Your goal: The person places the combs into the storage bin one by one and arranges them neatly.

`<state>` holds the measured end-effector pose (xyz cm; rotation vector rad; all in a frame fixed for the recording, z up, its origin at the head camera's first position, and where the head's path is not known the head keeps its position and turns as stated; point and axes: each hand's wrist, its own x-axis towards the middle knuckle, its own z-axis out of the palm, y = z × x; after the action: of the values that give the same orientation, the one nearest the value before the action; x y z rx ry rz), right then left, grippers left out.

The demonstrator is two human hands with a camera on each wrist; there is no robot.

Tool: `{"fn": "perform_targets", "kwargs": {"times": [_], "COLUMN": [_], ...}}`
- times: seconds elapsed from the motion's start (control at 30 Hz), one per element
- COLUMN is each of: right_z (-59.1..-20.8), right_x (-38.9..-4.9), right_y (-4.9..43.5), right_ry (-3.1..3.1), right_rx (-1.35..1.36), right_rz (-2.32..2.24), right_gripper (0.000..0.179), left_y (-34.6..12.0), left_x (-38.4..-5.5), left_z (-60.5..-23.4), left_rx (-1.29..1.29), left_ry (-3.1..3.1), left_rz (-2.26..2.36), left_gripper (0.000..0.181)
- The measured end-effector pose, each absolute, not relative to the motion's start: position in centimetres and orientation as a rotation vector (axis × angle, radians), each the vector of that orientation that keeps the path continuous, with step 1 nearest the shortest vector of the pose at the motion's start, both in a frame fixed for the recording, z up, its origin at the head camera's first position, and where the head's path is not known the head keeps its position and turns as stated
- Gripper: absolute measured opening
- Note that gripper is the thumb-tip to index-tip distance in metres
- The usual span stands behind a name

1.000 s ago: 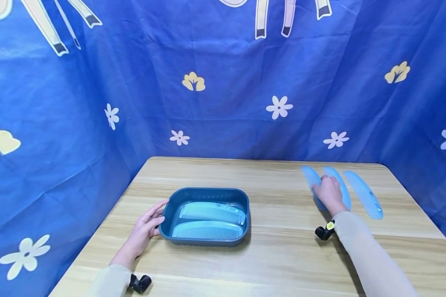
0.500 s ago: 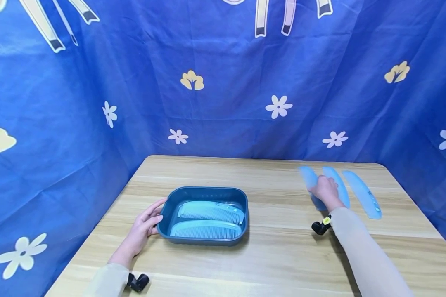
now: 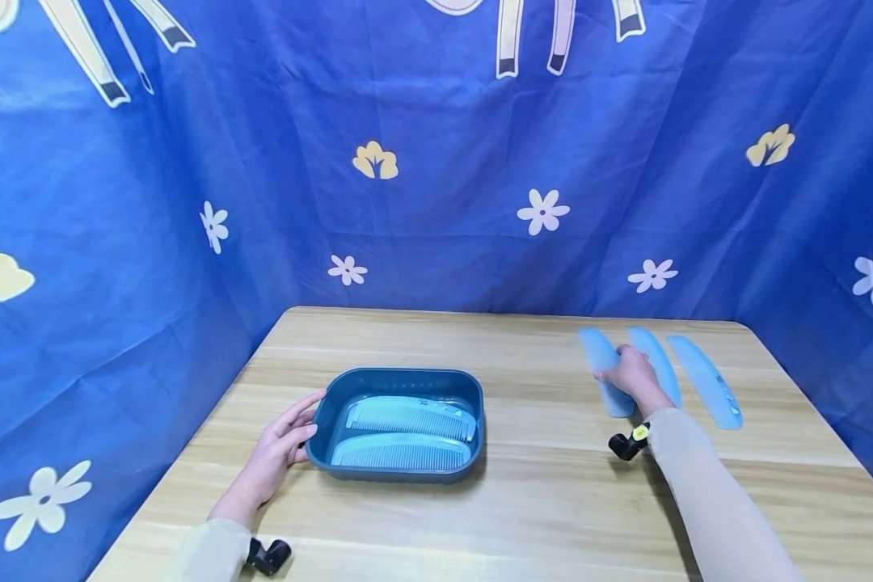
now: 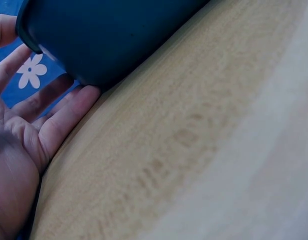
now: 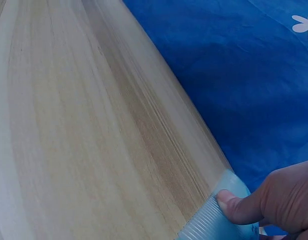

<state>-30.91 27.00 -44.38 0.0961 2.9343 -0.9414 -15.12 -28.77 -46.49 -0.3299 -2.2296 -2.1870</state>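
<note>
Gripping comb, right hand partly hides it; wrist-view comb cropped.

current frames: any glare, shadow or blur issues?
Head: brightest view; pale glare on the near part of the table, soft shadow right of the bin, and the comb in the right hand looks washed-out. Left wrist: dim, bin wall dark, table grain blurred. Right wrist: also dim, table paler at far left, comb teeth discernible.

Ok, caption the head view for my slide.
Left hand touches bin, two combs inside; right hand grips leftmost comb of three outside.
</note>
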Motion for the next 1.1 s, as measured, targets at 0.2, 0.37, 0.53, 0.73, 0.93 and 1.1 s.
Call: {"fn": "perform_targets", "kwargs": {"times": [0.2,0.37,0.53,0.73,0.93,1.1], "right_z": [-44.5,-44.8,-45.1,-45.4,-45.2,-45.2], "right_x": [-30.9,-30.8,-30.6,-30.3,-30.0,-30.1], "right_y": [26.9,26.7,26.6,26.5,26.0,25.6], "right_ry": [2.92,2.926,2.86,2.726,2.701,2.723], "right_rx": [0.126,0.159,0.208,0.257,0.211,0.169], "right_rz": [-1.066,-1.171,-1.353,-1.589,-1.741,-1.814], "right_gripper": [0.072,0.07,0.068,0.064,0.057,0.053], "left_y": [-28.8,-28.8,-28.8,-28.7,-28.8,-28.8], "left_x": [-15.1,-14.9,-14.9,-14.9,-15.0,-15.0], "left_z": [-46.5,-46.6,-46.6,-46.6,-46.7,-46.7], "left_rx": [-0.353,-0.312,-0.308,-0.289,-0.281,-0.282], "left_ry": [-2.222,-2.223,-2.224,-2.236,-2.237,-2.24], "left_rz": [-2.191,-2.19,-2.197,-2.185,-2.185,-2.185], "left_gripper": [0.05,0.05,0.05,0.05,0.05,0.05]}}
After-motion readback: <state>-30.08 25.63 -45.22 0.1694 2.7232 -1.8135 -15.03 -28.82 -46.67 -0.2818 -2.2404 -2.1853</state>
